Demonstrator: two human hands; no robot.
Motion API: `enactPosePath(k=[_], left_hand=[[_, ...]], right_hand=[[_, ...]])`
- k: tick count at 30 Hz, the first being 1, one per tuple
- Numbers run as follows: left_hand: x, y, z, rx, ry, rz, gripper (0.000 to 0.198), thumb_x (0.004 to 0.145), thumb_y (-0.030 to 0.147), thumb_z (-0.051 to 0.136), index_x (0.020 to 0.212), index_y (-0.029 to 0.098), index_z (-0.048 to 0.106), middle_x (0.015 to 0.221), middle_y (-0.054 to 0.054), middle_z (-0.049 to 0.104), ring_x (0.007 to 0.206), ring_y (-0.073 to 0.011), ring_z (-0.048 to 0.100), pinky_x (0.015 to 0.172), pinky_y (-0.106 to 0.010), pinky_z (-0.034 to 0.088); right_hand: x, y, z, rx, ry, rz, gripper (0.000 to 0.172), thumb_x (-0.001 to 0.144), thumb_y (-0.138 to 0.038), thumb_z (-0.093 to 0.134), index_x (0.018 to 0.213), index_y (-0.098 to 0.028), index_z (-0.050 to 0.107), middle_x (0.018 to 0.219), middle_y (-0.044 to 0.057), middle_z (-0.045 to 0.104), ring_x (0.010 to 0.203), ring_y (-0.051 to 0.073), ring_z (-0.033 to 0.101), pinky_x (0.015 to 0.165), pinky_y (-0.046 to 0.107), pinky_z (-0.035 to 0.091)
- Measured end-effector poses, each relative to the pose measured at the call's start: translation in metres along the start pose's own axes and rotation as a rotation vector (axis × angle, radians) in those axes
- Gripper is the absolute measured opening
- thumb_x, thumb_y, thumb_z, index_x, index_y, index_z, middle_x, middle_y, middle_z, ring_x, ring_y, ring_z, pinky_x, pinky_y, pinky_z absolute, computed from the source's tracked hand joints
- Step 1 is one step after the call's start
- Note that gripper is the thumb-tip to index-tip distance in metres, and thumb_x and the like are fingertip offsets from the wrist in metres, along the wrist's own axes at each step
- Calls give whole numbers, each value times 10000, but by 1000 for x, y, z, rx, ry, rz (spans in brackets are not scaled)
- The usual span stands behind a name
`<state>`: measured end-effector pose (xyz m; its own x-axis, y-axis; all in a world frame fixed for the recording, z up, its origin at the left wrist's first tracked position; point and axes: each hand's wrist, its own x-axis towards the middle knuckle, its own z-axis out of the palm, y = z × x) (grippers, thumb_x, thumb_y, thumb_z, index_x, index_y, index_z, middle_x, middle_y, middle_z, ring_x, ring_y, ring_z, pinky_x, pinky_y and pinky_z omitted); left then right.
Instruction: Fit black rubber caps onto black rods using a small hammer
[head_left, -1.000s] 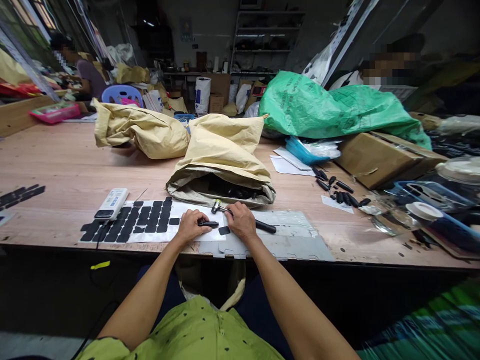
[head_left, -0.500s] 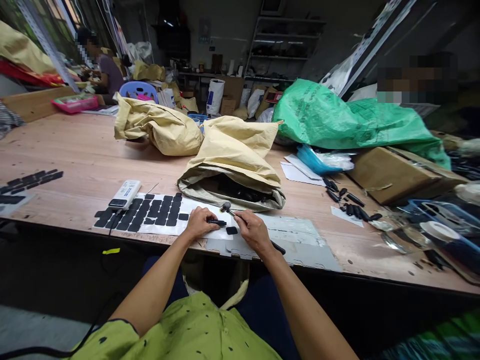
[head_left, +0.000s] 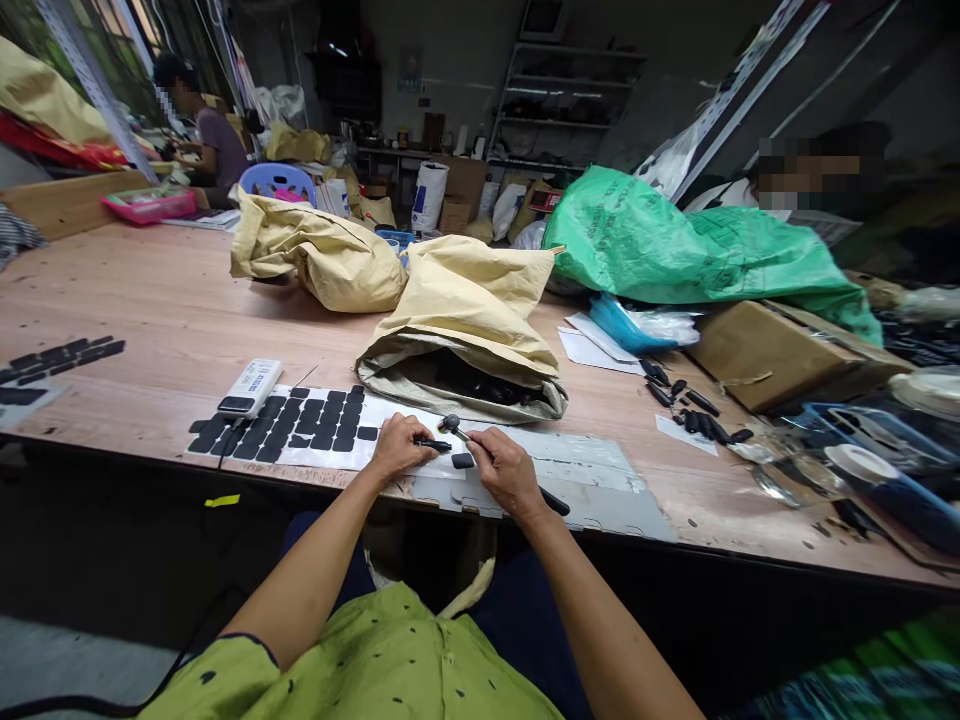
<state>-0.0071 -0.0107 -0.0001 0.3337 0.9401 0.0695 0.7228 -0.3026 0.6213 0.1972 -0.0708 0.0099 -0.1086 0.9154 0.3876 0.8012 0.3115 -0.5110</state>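
My right hand [head_left: 508, 468] is closed round the shaft of a small hammer [head_left: 450, 425]. Its rounded metal head points left, and the black handle end sticks out below my wrist. Between the fingertips of my left hand [head_left: 397, 447] is a slim black piece [head_left: 433, 445], pinched low over the white sheet [head_left: 382, 462]. The hammer head is just above and right of that piece. A dark rounded pad [head_left: 463, 461] lies between my hands, partly behind the right one. Rows of black pads [head_left: 330, 425] lie left of my left hand.
An open tan sack [head_left: 480, 300] with dark contents lies beyond my hands. A white device [head_left: 251, 388] with a cable stands left. Several black pieces [head_left: 697, 420], a cardboard box [head_left: 772, 355] and a green sack [head_left: 675, 240] are at right. Another person [head_left: 217, 145] sits far left.
My right hand has shifted slightly down and now covers more of the dark pad. The hammer head is slightly lower. My left hand stays in place with the slim black piece.
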Motion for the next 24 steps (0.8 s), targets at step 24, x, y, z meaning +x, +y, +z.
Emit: enactPosePath(k=[24], left_hand=[[-2,0,-2,16,-50,32,254,655,312,761,901,254,739,839,-5,669,942,-249,539,864,-382,393]], right_hand=[[18,45,22,-210,19,73,171,892,-260,526,951,-240,685,902,22,636,880,176,538,802,291,404]])
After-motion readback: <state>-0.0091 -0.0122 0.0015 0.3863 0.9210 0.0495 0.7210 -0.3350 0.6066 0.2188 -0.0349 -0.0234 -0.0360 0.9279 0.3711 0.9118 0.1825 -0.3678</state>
